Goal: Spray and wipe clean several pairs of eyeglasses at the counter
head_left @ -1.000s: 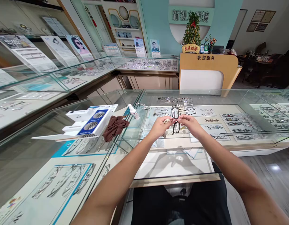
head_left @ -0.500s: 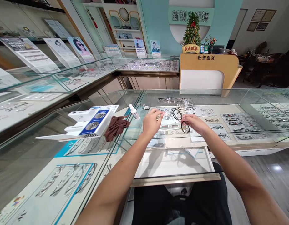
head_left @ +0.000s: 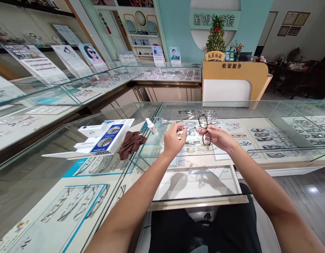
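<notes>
My right hand (head_left: 221,137) grips a pair of dark-framed eyeglasses (head_left: 206,139) near the middle, holding them upright with one lens above the other over the glass counter. To their left, my left hand (head_left: 172,140) is closed around a small crumpled cream-coloured piece (head_left: 179,134), perhaps cloth or tissue. A gap separates it from the glasses. Farther left on the countertop stands a white spray bottle (head_left: 151,126). A crumpled brown cloth (head_left: 132,144) lies beside it, against a blue-and-white box (head_left: 109,138).
Below my hands a white drawer (head_left: 199,186) is pulled out in front of my lap. Rows of frames (head_left: 268,137) lie inside the glass display case (head_left: 257,109). A wooden reception desk (head_left: 233,72) with a potted plant (head_left: 215,38) stands beyond.
My left hand has come away from the glasses' temple and turned, showing more of the cream piece. The glasses have rotated in my right hand, with the lenses now stacked more vertically.
</notes>
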Available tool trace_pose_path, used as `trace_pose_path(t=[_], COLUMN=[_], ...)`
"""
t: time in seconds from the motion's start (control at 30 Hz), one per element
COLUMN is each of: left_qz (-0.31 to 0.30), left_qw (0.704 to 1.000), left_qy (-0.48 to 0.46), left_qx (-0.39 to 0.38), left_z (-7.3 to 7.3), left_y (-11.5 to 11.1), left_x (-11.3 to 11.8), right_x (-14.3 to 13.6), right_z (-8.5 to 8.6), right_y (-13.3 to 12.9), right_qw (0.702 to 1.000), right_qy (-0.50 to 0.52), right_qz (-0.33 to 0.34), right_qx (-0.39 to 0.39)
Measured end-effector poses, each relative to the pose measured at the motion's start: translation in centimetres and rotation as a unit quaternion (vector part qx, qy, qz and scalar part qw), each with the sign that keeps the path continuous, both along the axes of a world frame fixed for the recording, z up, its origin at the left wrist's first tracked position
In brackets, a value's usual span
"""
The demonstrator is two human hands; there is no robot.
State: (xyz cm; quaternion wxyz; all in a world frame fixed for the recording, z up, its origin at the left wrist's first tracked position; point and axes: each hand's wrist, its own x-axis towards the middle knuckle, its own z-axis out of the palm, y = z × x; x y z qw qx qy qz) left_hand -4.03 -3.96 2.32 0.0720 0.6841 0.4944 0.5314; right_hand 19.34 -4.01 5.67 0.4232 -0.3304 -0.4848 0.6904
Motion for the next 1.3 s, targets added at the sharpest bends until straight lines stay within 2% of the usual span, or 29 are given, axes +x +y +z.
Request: trace_pose_path(t=[0.13,0.23,0.4,0.5,0.57,0.77,0.87,0.97,1.03,1.07,1.13,1.2,1.3], left_qz=[-0.152,-0.172,-0.149,-0.095,-0.059,-0.047,-0.017,0.023,0.08,0.128,0.24,0.317,0.31], left_qw=[0.985,0.975,0.981,0.99,0.99,0.94,0.931,0.951,0.978,0.984,0.971,0.942,0.933], left_qy=[0.075,0.122,0.104,0.073,0.092,0.259,0.278,0.217,0.135,0.085,-0.019,-0.108,-0.172], left_qx=[-0.029,-0.064,-0.07,-0.069,-0.094,-0.216,-0.236,-0.217,-0.141,-0.09,-0.002,0.021,-0.062], left_z=[0.1,-0.1,-0.2,0.0,0.2,0.3,0.1,-0.2,-0.3,-0.3,-0.4,-0.5,-1.3], left_y=[-1.2,-1.7,-1.6,-1.1,-0.6,0.9,1.5,2.0,2.5,2.8,3.5,4.2,5.2], left_x=[1.1,1.8,1.8,1.1,0.5,-1.1,-1.4,-1.8,-2.5,-3.0,-4.2,-5.7,-7.7], right_x=[0.0,0.0,0.1,0.6,1.1,2.2,2.5,2.6,2.6,2.5,2.3,2.1,1.7], right_z=[-0.1,-0.2,-0.3,-0.1,0.1,0.7,0.8,1.1,1.3,1.4,1.6,1.8,1.8], right_y=[0.1,0.3,0.6,0.8,0.9,1.0,0.9,0.7,0.6,0.5,0.2,-0.1,-0.5], right_qw=[0.999,0.996,0.991,0.987,0.984,0.977,0.977,0.976,0.976,0.975,0.976,0.977,0.979], right_qy=[0.031,0.045,0.079,0.097,0.116,0.177,0.179,0.177,0.178,0.179,0.179,0.174,0.166], right_qz=[-0.036,-0.069,-0.111,-0.131,-0.132,-0.113,-0.112,-0.114,-0.111,-0.108,-0.103,-0.098,-0.091], right_qx=[0.019,0.026,0.016,0.006,0.005,0.023,0.04,0.056,0.066,0.07,0.075,0.074,0.069])
